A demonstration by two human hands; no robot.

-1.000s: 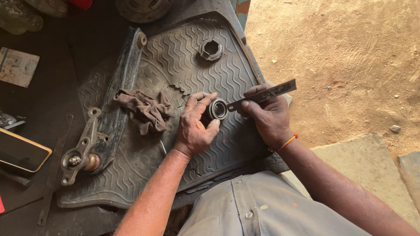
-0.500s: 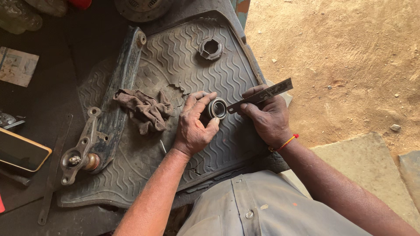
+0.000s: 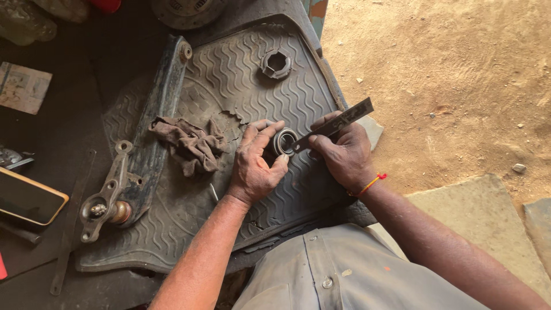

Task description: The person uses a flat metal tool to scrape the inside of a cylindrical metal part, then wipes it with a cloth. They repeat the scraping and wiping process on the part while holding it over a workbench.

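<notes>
My left hand (image 3: 255, 163) grips a round metal bearing (image 3: 284, 142) between thumb and fingers, just above a ribbed rubber mat (image 3: 241, 86). A flat metal strip (image 3: 336, 123), like a worn blade, is pinched in my right hand (image 3: 343, 154). The strip's tip touches the bearing's inner edge. A thin red and yellow thread band circles my right wrist.
A crumpled brown rag (image 3: 192, 146) lies on the mat left of my hands. A hexagonal metal nut piece (image 3: 276, 63) sits at the mat's far side. A metal suspension arm (image 3: 123, 172) rests at the left, a phone (image 3: 28, 198) further left. Sandy ground (image 3: 459, 74) lies to the right.
My right hand has moved left and tilted the strip more steeply, bringing its tip from beside the bearing onto the bearing's inner edge. My left hand has stayed in place.
</notes>
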